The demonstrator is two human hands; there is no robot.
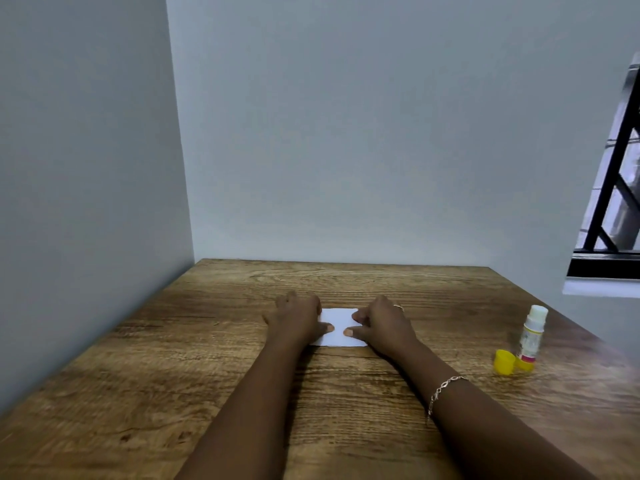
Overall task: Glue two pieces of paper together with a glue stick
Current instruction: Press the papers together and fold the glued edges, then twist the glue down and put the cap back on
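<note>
My left hand and right hand press down with curled fingers on the white paper mid-table, grasping nothing, while the glue stick stands uncapped beside its yellow cap, so I judge gluing done, only pressing and recapping left.

Bare forearms; chain bracelet and ring on right.

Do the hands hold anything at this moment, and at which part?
Nothing is lifted. The left hand and right hand press the white paper flat on the table, one at each end. The glue stick stands untouched.
</note>
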